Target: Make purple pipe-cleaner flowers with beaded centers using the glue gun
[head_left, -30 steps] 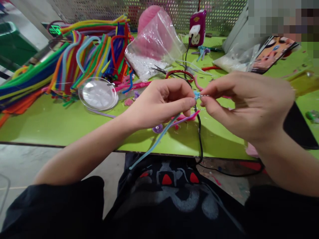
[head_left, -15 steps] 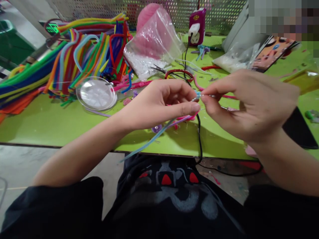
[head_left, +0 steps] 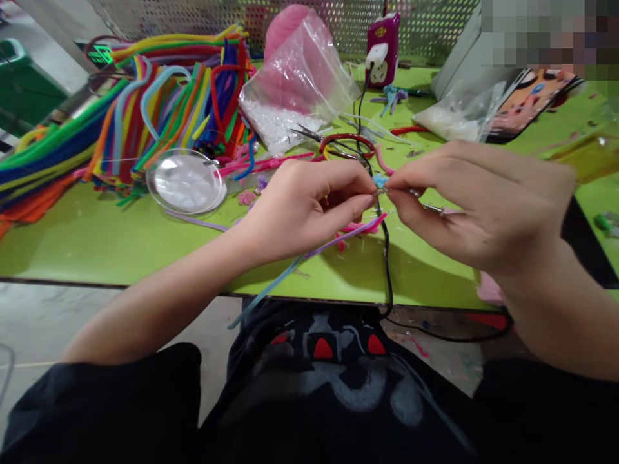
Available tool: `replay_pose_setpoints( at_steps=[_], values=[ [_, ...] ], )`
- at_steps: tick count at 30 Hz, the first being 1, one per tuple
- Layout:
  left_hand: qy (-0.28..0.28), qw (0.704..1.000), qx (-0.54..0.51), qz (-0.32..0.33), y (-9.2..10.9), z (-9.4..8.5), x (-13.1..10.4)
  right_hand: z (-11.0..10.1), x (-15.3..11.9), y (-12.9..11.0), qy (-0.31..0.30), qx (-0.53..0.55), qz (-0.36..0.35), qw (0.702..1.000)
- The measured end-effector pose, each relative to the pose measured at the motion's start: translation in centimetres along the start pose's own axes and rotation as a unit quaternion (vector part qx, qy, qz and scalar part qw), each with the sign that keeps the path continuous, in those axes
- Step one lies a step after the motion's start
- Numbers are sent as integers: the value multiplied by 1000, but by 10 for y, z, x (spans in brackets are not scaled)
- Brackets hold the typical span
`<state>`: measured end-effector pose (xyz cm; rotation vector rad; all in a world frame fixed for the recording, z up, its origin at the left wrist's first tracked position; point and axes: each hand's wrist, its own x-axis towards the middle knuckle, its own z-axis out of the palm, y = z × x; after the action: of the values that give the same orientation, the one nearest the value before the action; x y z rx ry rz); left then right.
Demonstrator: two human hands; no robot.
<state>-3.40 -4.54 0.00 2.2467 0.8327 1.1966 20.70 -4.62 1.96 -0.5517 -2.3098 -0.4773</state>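
Left hand (head_left: pixel 307 209): thumb drawn back; grip pinches blue piece (head_left: pixel 380 181).
Right hand (head_left: pixel 486 196): grip pinching likewise.
Blue piece: I'd keep pinches close, steady.

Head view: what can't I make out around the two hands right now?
All in the head view:
Blue piece: too small, its edges covered by fingers of the left hand and right hand.
Light-blue strip: upper stretch hidden by the left hand.
Thin shiny item: mostly covered by the right hand.
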Motion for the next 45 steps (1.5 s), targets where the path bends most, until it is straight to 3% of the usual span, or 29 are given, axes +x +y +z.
replay_pose_setpoints(
  at_steps=[3, 8, 10, 19, 29, 37, 41, 45],
  values=[
    [2, 1000, -5, -10, 0, 0, 1, 1, 0, 2, -8, 9, 16, 1000],
    [35, 998, -22, -48, -1, -2, 2, 1, -1, 7, 66, 1, 29, 997],
    [42, 998, -17, -51, -2, -2, 2, 0, -1, 6, 63, -11, 45, 997],
    [57, 998, -27, -21, 1, 4, 1, 2, 3, -4, 52, -40, 59, 996],
    [77, 996, 50, 10, 2, 7, -2, 12, 1, -10, 59, -34, 43, 997],
    [60, 995, -59, -51, 5, 6, 2, 19, -1, -3, 143, -75, 0, 987],
    [66, 987, -136, -50, -3, 6, 6, 17, 0, -2, 147, -76, 16, 986],
    [63, 988, -127, -61, -3, 6, 5, 18, 0, -3, 136, -74, 18, 988]
  ],
)
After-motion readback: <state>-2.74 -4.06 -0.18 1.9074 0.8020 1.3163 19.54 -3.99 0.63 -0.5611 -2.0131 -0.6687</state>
